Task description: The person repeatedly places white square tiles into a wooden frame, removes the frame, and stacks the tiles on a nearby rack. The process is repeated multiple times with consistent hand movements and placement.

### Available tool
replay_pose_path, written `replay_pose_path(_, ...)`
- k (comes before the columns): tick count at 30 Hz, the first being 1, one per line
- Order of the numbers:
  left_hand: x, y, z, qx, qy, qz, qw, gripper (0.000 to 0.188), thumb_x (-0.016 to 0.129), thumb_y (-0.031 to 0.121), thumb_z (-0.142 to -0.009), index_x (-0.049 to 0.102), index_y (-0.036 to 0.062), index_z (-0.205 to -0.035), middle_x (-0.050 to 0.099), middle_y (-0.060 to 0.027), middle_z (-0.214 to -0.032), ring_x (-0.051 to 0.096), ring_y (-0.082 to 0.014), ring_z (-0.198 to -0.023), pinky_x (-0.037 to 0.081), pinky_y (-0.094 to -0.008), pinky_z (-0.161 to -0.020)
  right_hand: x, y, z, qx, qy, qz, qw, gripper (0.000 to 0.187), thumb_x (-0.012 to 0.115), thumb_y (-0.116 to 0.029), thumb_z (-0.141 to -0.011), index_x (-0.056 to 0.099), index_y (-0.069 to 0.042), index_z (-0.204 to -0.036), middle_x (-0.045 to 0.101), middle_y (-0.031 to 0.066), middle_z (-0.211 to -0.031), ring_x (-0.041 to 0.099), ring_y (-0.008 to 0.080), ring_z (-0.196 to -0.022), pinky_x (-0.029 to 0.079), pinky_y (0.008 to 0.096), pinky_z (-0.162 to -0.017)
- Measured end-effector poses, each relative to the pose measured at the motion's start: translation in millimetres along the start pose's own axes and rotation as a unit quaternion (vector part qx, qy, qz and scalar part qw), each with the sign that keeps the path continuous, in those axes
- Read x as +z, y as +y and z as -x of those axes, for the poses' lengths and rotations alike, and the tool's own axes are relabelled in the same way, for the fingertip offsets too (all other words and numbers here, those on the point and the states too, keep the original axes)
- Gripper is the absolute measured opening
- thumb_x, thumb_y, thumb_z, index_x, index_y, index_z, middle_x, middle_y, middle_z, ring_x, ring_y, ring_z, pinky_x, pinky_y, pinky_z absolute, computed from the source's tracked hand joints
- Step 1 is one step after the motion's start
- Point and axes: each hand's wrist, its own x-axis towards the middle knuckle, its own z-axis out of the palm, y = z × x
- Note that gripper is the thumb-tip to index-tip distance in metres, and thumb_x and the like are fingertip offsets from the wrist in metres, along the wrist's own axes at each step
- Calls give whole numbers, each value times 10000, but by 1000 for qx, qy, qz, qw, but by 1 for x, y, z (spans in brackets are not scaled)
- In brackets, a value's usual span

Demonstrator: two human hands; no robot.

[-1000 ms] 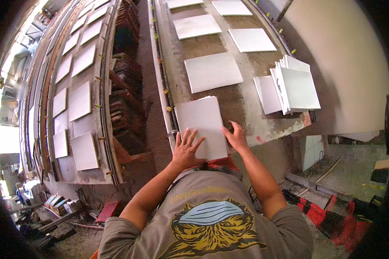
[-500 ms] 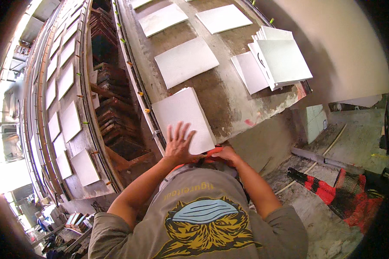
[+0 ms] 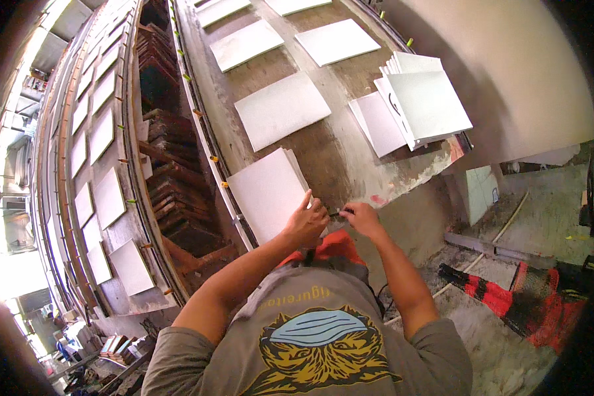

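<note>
At the near end of the long table (image 3: 327,155), a stack of white panels (image 3: 264,191) lies flat along the left edge, close to the person's waist. The left hand (image 3: 307,219) is positioned at the stack's near right edge, index finger extended and the other fingers curled; whether it grips anything cannot be told from this view. The right hand (image 3: 362,216) is just off that edge, thumb and fingers pinched together around a small dark item (image 3: 337,213), which points toward the left hand; its kind is too small to tell. Farther up the table, a single white panel (image 3: 282,109) lies flat beyond the stack, and a leaning pile of panels (image 3: 426,105) stands near the right end corner. Handling: each panel appears thin, flat and stiff, probably light singly but noticeably heavier as a stack. The faces look smooth, so upper panels may slide on those beneath. Corners and edges are judged the parts most liable to chip. Take hold at two opposite edges, fingers beneath and thumbs on top, and keep the panel level; avoid lifting by one corner.
</note>
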Motion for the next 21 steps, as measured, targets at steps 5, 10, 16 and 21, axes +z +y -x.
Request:
replay_pose_path(5, 9, -2, 6, -1, 36, 9, 999, 506, 722, 426, -698, 717, 99, -1084, 666, -69, -1122, 469, -312, -1318, 141, -630, -1230, -23, -40, -57, -36, 68, 98, 992, 270, 663, -365, -935, 719, -101, -944, 712, 169, -839, 691, 390, -836, 517, 506, -698)
replay_pose_path(10, 11, -6, 9, 6, 50, 30, 998, 550, 744, 462, -691, 694, 106, -1107, 664, -62, -1137, 463, -316, -1332, 143, -622, -1234, -26, -65, -109, -61, 132, 163, 976, 223, 637, -310, -953, 670, -96, -898, 716, 162, -845, 692, 402, -834, 529, 515, -710)
replay_pose_path(16, 7, -7, 6, 12, 22, -1, 1000, 617, 738, 536, -715, 674, 101, -1148, 660, -72, -1192, 455, -323, -1347, 138, -613, -1237, -39, -68, -131, -10, 100, 194, 976, 232, 632, -308, -952, 652, -81, -909, 718, 176, -884, 696, 387, -893, 535, 503, -757)
replay_pose_path(21, -7, -7, 19, -10, 83, 96, 992, 634, 675, 548, -825, 632, 94, -1265, 601, -107, -1319, 440, -343, -1377, 144, -586, -1240, -53, -57, -99, 1, 58, 178, 982, 310, 682, -350, -917, 663, -65, -1040, 713, 176, -952, 674, 395, -944, 516, 504, -826)
